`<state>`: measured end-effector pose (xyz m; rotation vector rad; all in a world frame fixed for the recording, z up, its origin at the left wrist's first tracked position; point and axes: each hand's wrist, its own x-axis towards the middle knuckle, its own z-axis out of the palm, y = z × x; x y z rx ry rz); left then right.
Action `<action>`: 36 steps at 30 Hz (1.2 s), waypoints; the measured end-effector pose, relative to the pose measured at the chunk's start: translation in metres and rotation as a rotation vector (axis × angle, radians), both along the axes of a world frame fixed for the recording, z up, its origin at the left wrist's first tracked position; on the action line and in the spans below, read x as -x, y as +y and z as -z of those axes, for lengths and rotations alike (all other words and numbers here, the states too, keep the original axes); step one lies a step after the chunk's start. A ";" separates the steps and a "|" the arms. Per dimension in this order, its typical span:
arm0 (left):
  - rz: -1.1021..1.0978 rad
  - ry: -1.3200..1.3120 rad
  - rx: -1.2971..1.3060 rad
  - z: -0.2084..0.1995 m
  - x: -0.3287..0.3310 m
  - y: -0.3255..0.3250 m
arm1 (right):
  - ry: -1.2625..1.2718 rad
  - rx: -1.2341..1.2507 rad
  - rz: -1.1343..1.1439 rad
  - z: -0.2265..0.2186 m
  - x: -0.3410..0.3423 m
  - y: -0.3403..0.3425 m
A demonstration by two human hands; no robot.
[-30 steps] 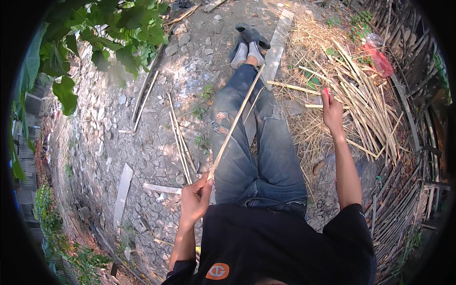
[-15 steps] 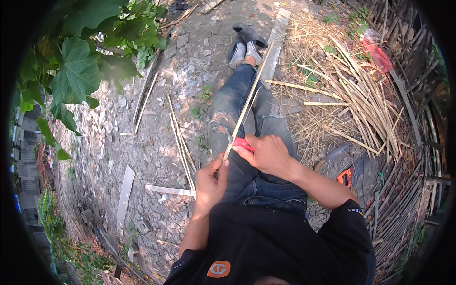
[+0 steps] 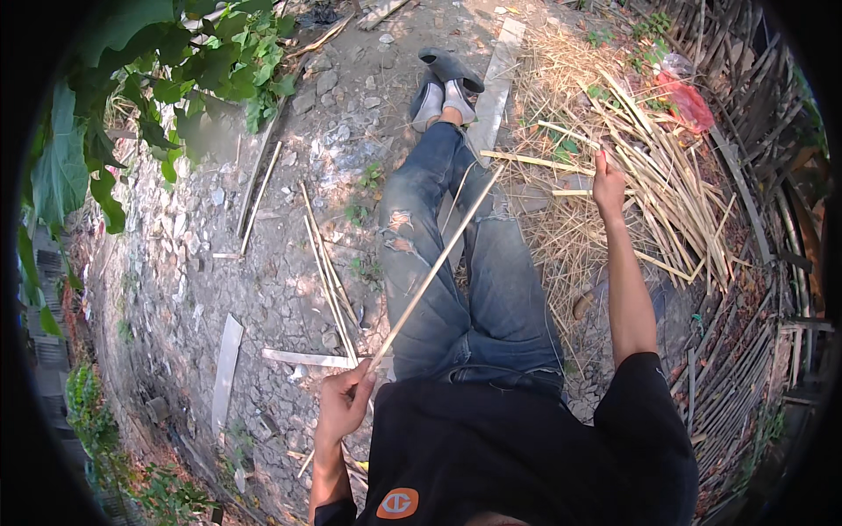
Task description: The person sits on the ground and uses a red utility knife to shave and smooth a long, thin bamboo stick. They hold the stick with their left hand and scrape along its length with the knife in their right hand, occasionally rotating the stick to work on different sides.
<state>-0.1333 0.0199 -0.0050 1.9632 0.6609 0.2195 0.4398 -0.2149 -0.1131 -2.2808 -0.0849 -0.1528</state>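
My left hand is closed around the near end of a long, thin bamboo strip. The strip slants up and away to the right, over my jeans, with its far end free. Stretched out to the right, my right hand is closed above the edge of a pile of bamboo strips. A bit of red shows at its fingers, part of the red-handled knife; the rest of the knife is hidden by the hand.
My outstretched legs take up the middle. Straw shavings and a red plastic bag lie to the right, and a flat board by my shoes. Loose strips rest on cracked soil at left. Leaves overhang the upper left.
My right hand has swung away from the strip, out to the right and farther off, with the red-handled knife. My left hand has drawn the strip back toward me and left.
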 end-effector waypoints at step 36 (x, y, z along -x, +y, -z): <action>-0.103 0.062 0.326 -0.012 -0.029 0.003 | 0.013 -0.205 -0.171 -0.058 0.030 0.022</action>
